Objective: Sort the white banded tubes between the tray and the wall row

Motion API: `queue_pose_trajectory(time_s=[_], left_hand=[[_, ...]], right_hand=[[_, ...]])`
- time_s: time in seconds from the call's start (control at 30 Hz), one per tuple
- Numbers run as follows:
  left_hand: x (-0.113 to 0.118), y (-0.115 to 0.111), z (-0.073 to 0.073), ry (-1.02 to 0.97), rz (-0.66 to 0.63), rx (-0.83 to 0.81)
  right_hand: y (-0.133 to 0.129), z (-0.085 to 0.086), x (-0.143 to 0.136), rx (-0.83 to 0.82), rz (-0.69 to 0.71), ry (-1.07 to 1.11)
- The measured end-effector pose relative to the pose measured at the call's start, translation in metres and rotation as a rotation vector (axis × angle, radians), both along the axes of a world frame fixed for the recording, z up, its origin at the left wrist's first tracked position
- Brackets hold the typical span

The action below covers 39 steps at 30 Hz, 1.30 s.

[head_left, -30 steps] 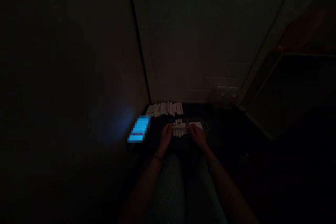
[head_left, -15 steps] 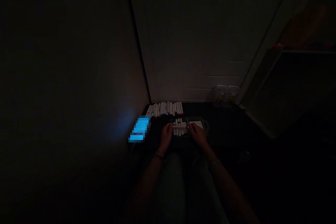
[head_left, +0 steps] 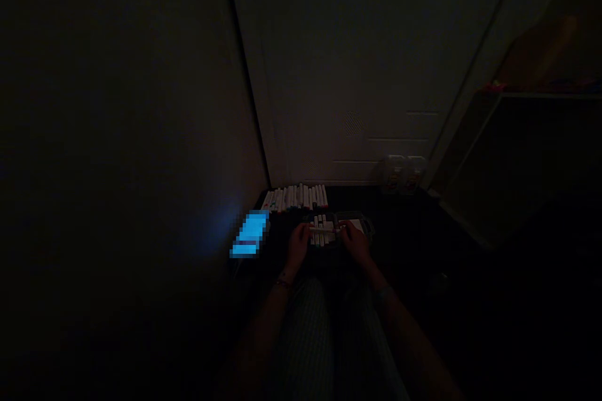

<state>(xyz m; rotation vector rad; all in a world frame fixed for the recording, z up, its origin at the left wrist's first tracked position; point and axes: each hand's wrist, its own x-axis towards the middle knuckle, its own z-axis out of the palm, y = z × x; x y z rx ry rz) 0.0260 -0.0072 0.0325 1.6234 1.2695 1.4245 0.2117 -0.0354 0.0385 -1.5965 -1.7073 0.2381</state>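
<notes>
A white marker (head_left: 322,230) spans from left hand (head_left: 298,244) to right hand (head_left: 355,242), each pinching one end

A white marker (head_left: 324,230) is held crosswise, its 9 o'clock end pinched by the left hand (head_left: 298,244), its 3 o'clock end by the right hand (head_left: 356,242). Beneath it an open clear case (head_left: 352,213) is seen, with stowed markers (head_left: 320,240) in its 9 o'clock half and a white insert (head_left: 357,223) in the other, partly covered by the right hand. From the held marker, loose markers (head_left: 296,198) are laid side by side between 10 and 11 o'clock; a glowing, pixelated blue screen (head_left: 249,235) is seen at 9, and two clear containers (head_left: 395,178) at 2. Ribbed trousers (head_left: 305,319) are shown at 6. Much is lost in darkness.
</notes>
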Motion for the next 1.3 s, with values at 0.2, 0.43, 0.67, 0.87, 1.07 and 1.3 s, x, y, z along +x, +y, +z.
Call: queue_pose_trajectory(time_s=[0.2, 0.43, 0.67, 0.87, 1.07, 1.3], left_hand=[[0.0000, 0.0007, -0.0014, 0.006, -0.001, 0.023], [-0.0006, 0.0011, -0.0028, 0.002, -0.028, 0.056], [0.0008, -0.0022, 0.0017, -0.002, -0.029, 0.052], [0.0017, -0.0025, 0.0032, -0.013, -0.031, 0.040], [0.0013, -0.0039, 0.0059, -0.008, -0.041, 0.011], [0.0004, -0.0037, 0.0050, 0.002, -0.034, 0.017]], right_hand=[[0.0017, -0.0019, -0.0001, 0.010, -0.004, -0.008], [-0.0007, 0.0011, -0.0001, 0.002, 0.025, 0.014], [-0.0010, 0.0022, 0.0006, -0.003, 0.020, 0.025], [-0.0019, 0.0036, 0.0007, 0.000, 0.026, 0.045], [-0.0037, 0.0065, 0.0002, 0.000, 0.031, 0.049], [-0.0044, 0.0059, -0.0004, 0.014, 0.040, 0.053]])
